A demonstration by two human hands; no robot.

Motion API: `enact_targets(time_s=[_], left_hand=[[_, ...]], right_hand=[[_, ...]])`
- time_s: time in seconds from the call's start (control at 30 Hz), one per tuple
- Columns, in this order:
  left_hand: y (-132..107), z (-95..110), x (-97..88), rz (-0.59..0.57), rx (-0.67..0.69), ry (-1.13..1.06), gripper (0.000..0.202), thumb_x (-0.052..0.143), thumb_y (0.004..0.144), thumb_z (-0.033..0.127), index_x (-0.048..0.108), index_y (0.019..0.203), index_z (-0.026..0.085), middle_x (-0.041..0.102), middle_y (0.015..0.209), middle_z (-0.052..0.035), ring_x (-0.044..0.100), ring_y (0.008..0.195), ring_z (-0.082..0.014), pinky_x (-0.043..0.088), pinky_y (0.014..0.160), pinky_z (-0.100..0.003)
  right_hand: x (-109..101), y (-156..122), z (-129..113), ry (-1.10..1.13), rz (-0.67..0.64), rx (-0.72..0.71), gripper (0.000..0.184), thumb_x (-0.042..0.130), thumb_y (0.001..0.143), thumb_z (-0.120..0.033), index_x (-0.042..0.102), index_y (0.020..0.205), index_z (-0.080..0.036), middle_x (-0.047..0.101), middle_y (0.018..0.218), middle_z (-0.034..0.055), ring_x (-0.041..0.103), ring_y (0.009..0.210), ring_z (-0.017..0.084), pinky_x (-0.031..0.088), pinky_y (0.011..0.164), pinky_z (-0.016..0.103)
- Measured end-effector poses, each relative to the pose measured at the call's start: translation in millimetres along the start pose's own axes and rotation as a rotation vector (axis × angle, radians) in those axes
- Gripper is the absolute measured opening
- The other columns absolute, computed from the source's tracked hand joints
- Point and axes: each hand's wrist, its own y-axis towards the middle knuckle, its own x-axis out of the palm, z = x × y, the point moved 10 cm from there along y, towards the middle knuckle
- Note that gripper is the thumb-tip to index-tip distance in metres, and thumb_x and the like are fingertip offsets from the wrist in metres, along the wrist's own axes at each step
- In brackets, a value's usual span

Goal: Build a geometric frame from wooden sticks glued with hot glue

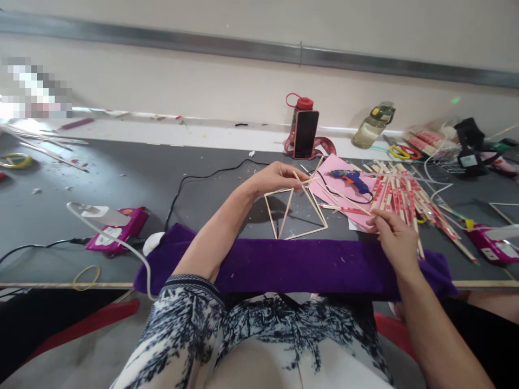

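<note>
My left hand (pixel 279 177) is closed, pinching the top corner of a frame of thin wooden chopsticks (pixel 285 214). The frame shows triangular openings and stands or lies on the grey table, its near edge close to a purple cloth. My right hand (pixel 395 232) is closed on the near end of a single chopstick (pixel 349 201), which slants up and left toward the frame's corner. Whether its far tip touches the frame I cannot tell. Beyond my hands, a blue glue gun (pixel 352 181) lies on pink paper (pixel 333 165).
Several chopsticks in red-printed wrappers (pixel 399 197) lie right of the paper. A phone (pixel 305 134) leans on a red-capped bottle; a greenish bottle (pixel 370 129) stands farther right. The purple cloth (pixel 295 265) lines the front edge. A magenta box (pixel 117 232) with cords sits left.
</note>
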Motion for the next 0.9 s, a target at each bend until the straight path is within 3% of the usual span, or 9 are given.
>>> enact_targets(time_s=[0.13,0.33,0.4,0.57,0.63,0.9], left_hand=[[-1,1,0.2,-0.012,0.01,-0.002,0.019,0.071,0.075,0.019,0.078,0.092,0.014,0.075,0.089,-0.0089,0.064,0.074,-0.0101,0.05,0.078,-0.025],[-1,0,-1.7,-0.018,0.026,-0.003,0.019,0.071,0.074,0.02,0.078,0.091,0.014,0.074,0.085,-0.0081,0.064,0.074,-0.0112,0.051,0.077,-0.026],[0,-2,-2.3,-0.019,0.025,-0.009,0.021,0.072,0.074,0.021,0.078,0.093,0.014,0.074,0.083,-0.0078,0.065,0.074,-0.0116,0.05,0.077,-0.026],[1,-3,-2.1,-0.022,0.027,-0.019,0.021,0.072,0.074,0.022,0.078,0.092,0.012,0.074,0.083,-0.0084,0.065,0.075,-0.0121,0.051,0.078,-0.027],[1,-2,-1.7,-0.019,0.032,-0.026,0.021,0.073,0.073,0.021,0.078,0.092,0.012,0.074,0.084,-0.0085,0.064,0.073,-0.0117,0.051,0.077,-0.028],[0,-3,-2.3,-0.012,0.019,-0.042,0.019,0.072,0.073,0.018,0.078,0.09,0.012,0.073,0.082,-0.0085,0.062,0.074,-0.011,0.049,0.076,-0.027]], right_hand=[[5,1,-16,-0.335,0.021,-0.227,0.03,0.054,0.09,-0.035,0.07,0.111,-0.02,0.076,0.096,0.0072,0.071,0.084,0.023,0.053,0.076,0.035],[13,-9,-48,-0.669,0.072,-0.454,0.026,0.054,0.091,-0.032,0.073,0.105,-0.019,0.073,0.104,0.0097,0.068,0.091,0.026,0.051,0.075,0.035],[25,-12,-61,-0.61,0.006,-0.498,0.024,0.054,0.092,-0.03,0.072,0.103,-0.019,0.072,0.101,0.0091,0.067,0.093,0.025,0.051,0.077,0.035],[92,-24,-83,-0.437,-0.465,-0.541,0.024,0.058,0.09,-0.031,0.066,0.111,-0.021,0.07,0.107,0.0075,0.066,0.097,0.024,0.051,0.078,0.034],[109,-26,-84,-0.427,-0.579,-0.513,0.027,0.061,0.088,-0.032,0.064,0.113,-0.022,0.067,0.113,0.0076,0.066,0.096,0.023,0.051,0.077,0.034],[120,-21,-75,-0.377,-0.63,-0.432,0.01,0.061,0.086,-0.029,0.064,0.093,-0.023,0.065,0.105,0.0066,0.065,0.087,0.021,0.05,0.074,0.033]])
